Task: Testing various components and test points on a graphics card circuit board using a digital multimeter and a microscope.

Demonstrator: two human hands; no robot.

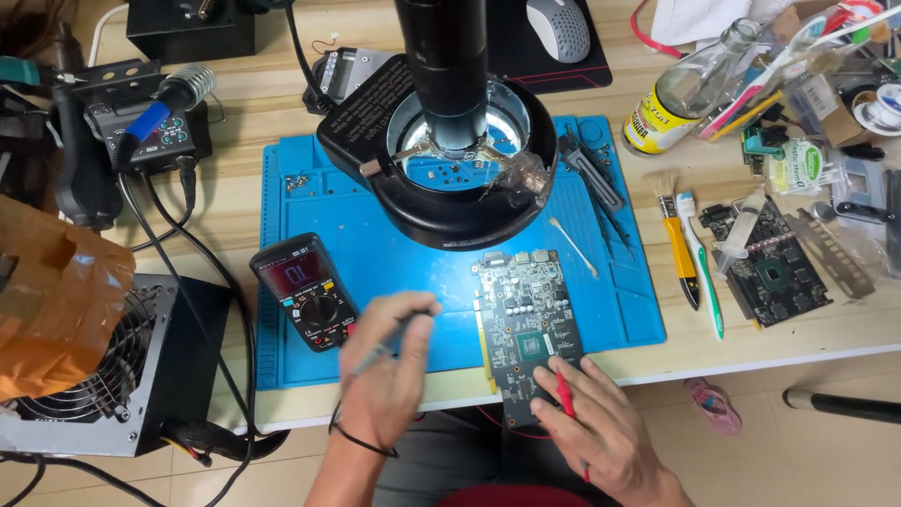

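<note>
Two probes in use: right hand [601,427] fingers clamped on red probe [566,394] touching grey circuit board [527,329]; left hand [385,361] fingers pinch black probe [380,352] beside black multimeter [305,291]

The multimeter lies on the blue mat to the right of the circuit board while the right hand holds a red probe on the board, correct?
Not quite. The head view shows the multimeter on the blue mat to the left of the circuit board. The right hand does hold the red probe on the board.
</note>
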